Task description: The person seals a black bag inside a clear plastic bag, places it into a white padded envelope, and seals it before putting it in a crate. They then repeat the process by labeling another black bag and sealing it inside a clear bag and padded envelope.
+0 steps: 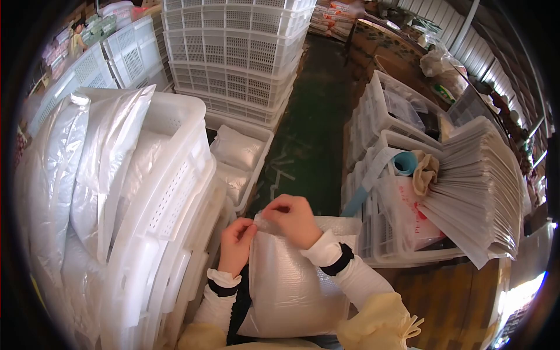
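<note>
A puffy white bubble mailer (297, 286) lies upright against the person's lap, its open end away from the body. My left hand (236, 246) pinches the mailer's top left corner between thumb and fingers. Just to the right, my right hand (294, 220) is closed with bent fingers at the same top edge, close to the left fingertips. What the right fingers hold is too small to make out. The mailer's contents are hidden.
White crates with filled silver mailers (108, 169) stand at left. Behind them rises a tall stack of white crates (233, 52). An open crate (265, 137) holds two filled mailers. At right, crates carry a fanned stack of flat mailers (478, 186), a blue roll (403, 163) and beige gloves (426, 174).
</note>
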The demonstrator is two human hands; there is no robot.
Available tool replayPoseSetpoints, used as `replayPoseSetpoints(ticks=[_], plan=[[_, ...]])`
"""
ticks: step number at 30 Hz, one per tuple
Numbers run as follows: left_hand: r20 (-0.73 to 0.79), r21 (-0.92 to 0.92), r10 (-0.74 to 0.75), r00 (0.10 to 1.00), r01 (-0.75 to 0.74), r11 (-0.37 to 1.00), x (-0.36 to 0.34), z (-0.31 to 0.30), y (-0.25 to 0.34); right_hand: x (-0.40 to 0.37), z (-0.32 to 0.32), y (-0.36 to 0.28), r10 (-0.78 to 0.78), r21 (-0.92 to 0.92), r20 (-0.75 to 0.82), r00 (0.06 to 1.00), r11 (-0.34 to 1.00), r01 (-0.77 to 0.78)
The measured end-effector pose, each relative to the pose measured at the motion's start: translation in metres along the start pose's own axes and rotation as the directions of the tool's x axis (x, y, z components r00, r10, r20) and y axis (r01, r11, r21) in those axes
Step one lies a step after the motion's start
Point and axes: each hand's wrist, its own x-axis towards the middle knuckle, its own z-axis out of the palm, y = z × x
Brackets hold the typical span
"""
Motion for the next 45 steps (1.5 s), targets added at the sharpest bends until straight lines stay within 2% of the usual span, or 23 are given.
replayPoseSetpoints(ticks=[3, 5, 7, 8, 12, 15, 17, 18, 19, 20, 21, 22, 23, 25, 26, 28, 30, 31, 34, 37, 40, 43, 45], plan=[[-0.108, -0.01, -0.029, 0.994, 0.028, 1.0, 0.001, 0.0, -0.005, -0.002, -0.035, -0.027, 0.131, 0.156, -0.214, 0.968, 0.983, -0.099], [-0.107, 0.049, -0.019, 0.994, 0.024, 0.998, 0.004, -0.005, -0.019, -0.007, -0.076, -0.045, 0.077, 0.235, -0.436, 0.897, 0.972, 0.03], [-0.1, 0.095, -0.019, 0.995, 0.028, 0.995, 0.007, -0.007, -0.033, -0.021, -0.118, -0.081, -0.032, 0.273, -0.688, 0.725, 0.914, 0.299], [-0.093, 0.117, -0.021, 0.995, 0.032, 0.993, 0.009, -0.007, -0.039, -0.032, -0.141, -0.098, -0.107, 0.141, -0.767, 0.633, 0.934, 0.329], [-0.043, 0.082, -0.049, 0.998, 0.052, 0.995, 0.016, -0.009, -0.047, -0.065, -0.221, -0.144, -0.339, -0.007, -0.832, 0.439, 0.797, 0.604], [0.005, 0.05, -0.053, 0.999, 0.053, 0.997, 0.019, -0.011, -0.042, -0.06, -0.224, -0.169, -0.323, -0.035, -0.859, 0.397, 0.811, 0.585], [0.017, 0.043, -0.07, 0.997, 0.069, 0.997, 0.02, -0.011, -0.037, -0.046, -0.225, -0.157, -0.357, -0.085, -0.735, 0.576, 0.892, 0.445], [0.032, 0.097, -0.063, 0.997, 0.059, 0.993, 0.021, -0.013, -0.036, -0.032, -0.215, -0.15, -0.35, -0.133, -0.661, 0.663, 0.925, 0.355], [0.022, 0.067, -0.038, 0.999, 0.037, 0.997, 0.022, -0.012, -0.032, -0.014, -0.204, -0.133, -0.281, -0.096, -0.602, 0.747, 0.955, 0.282], [0.008, 0.039, -0.014, 1.0, 0.013, 0.999, 0.022, -0.008, -0.027, 0.001, -0.184, -0.122, -0.28, -0.136, -0.503, 0.818, 0.96, 0.245], [-0.007, 0.013, 0.011, 1.0, -0.011, 1.0, 0.022, -0.005, -0.021, 0.022, -0.168, -0.102, -0.187, -0.188, -0.464, 0.866, 0.976, 0.11], [0.016, 0.007, -0.006, 1.0, 0.006, 1.0, 0.024, -0.003, -0.014, 0.046, -0.155, -0.07, -0.158, -0.193, -0.401, 0.902, 0.978, 0.086], [0.039, 0.004, -0.024, 0.999, 0.024, 1.0, 0.024, -0.002, -0.007, 0.063, -0.142, -0.04, -0.179, -0.278, -0.342, 0.923, 0.957, 0.082], [0.048, 0.001, -0.038, 0.998, 0.038, 0.999, 0.021, -0.002, -0.003, 0.092, -0.113, 0.013, -0.227, -0.471, -0.267, 0.937, 0.879, 0.079], [0.039, -0.002, -0.025, 0.999, 0.025, 1.0, 0.02, -0.003, -0.005, 0.098, -0.1, 0.026, -0.198, -0.534, -0.21, 0.957, 0.844, 0.058], [0.026, 0.009, -0.031, 0.999, 0.031, 0.999, 0.015, -0.005, -0.01, 0.121, -0.08, 0.08, -0.11, -0.633, -0.218, 0.97, 0.773, -0.055], [0.066, 0.012, -0.085, 0.994, 0.084, 0.996, 0.009, -0.01, -0.012, 0.13, -0.07, 0.101, 0.068, -0.638, -0.157, 0.985, 0.754, -0.153], [0.076, 0.024, -0.107, 0.991, 0.105, 0.994, 0.006, -0.012, -0.013, 0.131, -0.065, 0.095, 0.161, -0.645, -0.126, 0.979, 0.737, -0.204], [0.063, -0.014, -0.15, 0.987, 0.151, 0.988, -0.001, -0.013, -0.013, 0.126, -0.066, 0.078, 0.226, -0.735, -0.138, 0.964, 0.629, -0.253], [0.103, -0.015, -0.177, 0.979, 0.18, 0.984, -0.003, -0.013, -0.014, 0.133, -0.075, 0.104, -0.011, -0.751, -0.011, 1.0, 0.66, -0.001], [0.21, -0.1, -0.208, 0.955, 0.232, 0.967, -0.007, -0.006, -0.009, 0.121, -0.09, 0.083, 0.108, -0.717, 0.042, 0.993, 0.695, -0.046], [0.237, -0.121, -0.257, 0.937, 0.291, 0.949, -0.008, -0.001, -0.009, 0.114, -0.098, 0.069, 0.118, -0.912, -0.006, 0.993, 0.406, -0.054], [0.229, -0.131, -0.27, 0.935, 0.304, 0.944, -0.01, 0.002, -0.009, 0.109, -0.098, 0.064, 0.158, -0.91, -0.061, 0.985, 0.398, -0.121]])
